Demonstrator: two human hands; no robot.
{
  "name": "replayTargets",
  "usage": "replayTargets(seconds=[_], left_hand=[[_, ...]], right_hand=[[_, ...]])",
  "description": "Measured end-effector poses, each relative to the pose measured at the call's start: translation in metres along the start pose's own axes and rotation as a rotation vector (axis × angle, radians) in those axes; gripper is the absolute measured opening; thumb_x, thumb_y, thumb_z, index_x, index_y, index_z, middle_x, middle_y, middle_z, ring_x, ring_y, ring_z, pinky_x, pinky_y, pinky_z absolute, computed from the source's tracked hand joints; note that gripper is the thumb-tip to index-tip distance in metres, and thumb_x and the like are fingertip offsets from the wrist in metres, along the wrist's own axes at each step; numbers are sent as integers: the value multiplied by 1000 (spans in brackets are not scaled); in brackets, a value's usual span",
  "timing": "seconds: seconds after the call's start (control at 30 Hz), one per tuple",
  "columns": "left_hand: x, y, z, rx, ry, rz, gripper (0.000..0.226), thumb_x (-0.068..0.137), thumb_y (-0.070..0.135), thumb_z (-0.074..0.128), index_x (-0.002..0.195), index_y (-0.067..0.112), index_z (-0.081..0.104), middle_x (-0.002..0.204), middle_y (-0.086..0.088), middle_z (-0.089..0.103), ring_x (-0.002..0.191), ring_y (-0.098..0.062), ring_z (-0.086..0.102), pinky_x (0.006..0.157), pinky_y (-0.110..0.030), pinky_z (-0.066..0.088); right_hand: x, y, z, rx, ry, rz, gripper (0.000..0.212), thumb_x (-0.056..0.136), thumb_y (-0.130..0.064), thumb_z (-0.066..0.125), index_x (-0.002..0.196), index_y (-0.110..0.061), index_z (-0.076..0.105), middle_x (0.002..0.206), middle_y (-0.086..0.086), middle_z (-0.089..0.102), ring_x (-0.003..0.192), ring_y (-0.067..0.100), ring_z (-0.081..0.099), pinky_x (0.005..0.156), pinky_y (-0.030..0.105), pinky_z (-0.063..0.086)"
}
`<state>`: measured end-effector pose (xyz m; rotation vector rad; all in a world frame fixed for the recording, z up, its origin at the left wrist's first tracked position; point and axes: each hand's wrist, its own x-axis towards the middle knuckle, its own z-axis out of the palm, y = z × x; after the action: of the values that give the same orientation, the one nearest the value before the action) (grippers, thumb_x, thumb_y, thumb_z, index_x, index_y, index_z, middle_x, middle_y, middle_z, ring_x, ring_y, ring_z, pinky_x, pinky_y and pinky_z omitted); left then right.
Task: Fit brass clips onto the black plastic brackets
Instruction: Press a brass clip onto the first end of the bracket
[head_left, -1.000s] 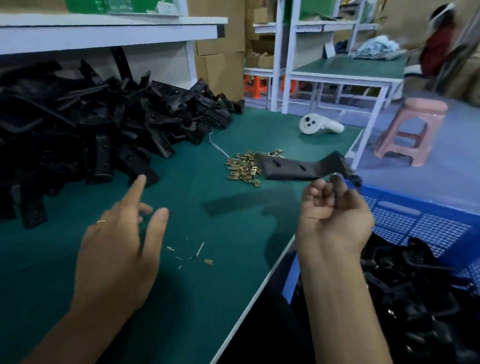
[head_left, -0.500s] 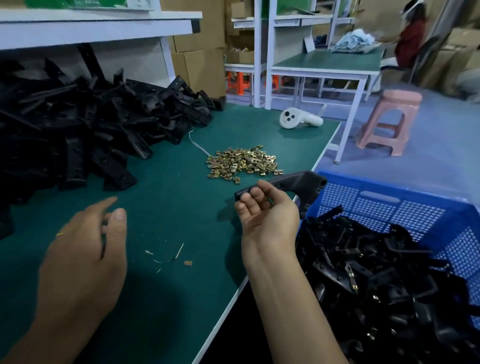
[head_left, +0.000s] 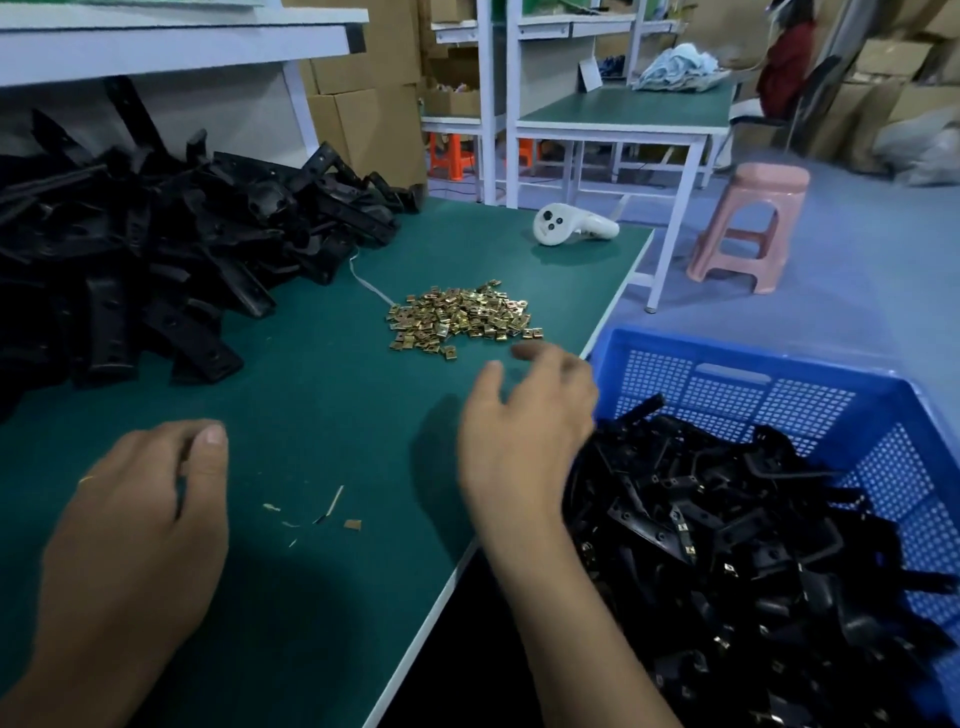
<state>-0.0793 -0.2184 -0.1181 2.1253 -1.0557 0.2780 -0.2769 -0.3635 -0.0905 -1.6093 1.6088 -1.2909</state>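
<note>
Right hand (head_left: 524, 441) hovers empty between brass clips (head_left: 462, 318) and blue crate (head_left: 779, 384).

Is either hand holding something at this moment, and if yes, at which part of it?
Nothing is held. The right hand is open with spread fingers above the table edge, beside the blue basket. The left hand hovers with loosely curled fingers, apparently empty.
</note>
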Motion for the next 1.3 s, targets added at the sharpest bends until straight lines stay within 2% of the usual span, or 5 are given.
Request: replayTargets(seconds=[0.2, 0.33, 0.63, 0.87, 1.3], left_hand=[[2, -16, 12, -84, 41, -52, 46, 103, 67, 28, 119, 34, 57, 118, 1, 60, 115, -27, 57, 107, -58, 46], [2, 3, -5, 22, -22, -78, 38, 98, 57, 39, 118, 34, 60, 108, 14, 53, 105, -9, 47, 97, -41, 43], [59, 31, 3, 362, -307, -218, 67, 101, 60, 39, 161, 39, 19, 146, -17, 38, 130, -37, 42, 101, -48, 43], [109, 3, 33, 497, -269, -309, 66, 103, 64, 29, 162, 38, 18, 168, -11, 21, 150, -36, 22, 117, -51, 26], [65, 6, -2, 619, -32, -106, 49, 98, 62, 39, 87, 22, 65, 92, 3, 66, 94, -23, 61, 81, -40, 41]], right_hand=[[-33, -15, 27, -118, -430, -364, 27, 102, -34, 49, 111, -14, 63, 115, 8, 54, 109, 29, 46, 101, 46, 40], [-21, -5, 28, -139, -467, -421, 25, 103, -34, 50, 113, -14, 62, 117, 6, 52, 112, 28, 45, 102, 43, 40], [-9, 0, 30, -302, -361, -387, 50, 98, -29, 61, 142, -10, 45, 150, 10, 40, 135, 29, 32, 110, 39, 33], [-4, -2, 40, -557, -529, -513, 61, 103, -43, 28, 159, -19, 23, 172, 1, 11, 155, 23, 12, 114, 46, 20], [16, 2, 43, -518, -479, -579, 51, 100, -52, 43, 142, -24, 50, 154, -5, 42, 136, 24, 38, 106, 44, 32]])
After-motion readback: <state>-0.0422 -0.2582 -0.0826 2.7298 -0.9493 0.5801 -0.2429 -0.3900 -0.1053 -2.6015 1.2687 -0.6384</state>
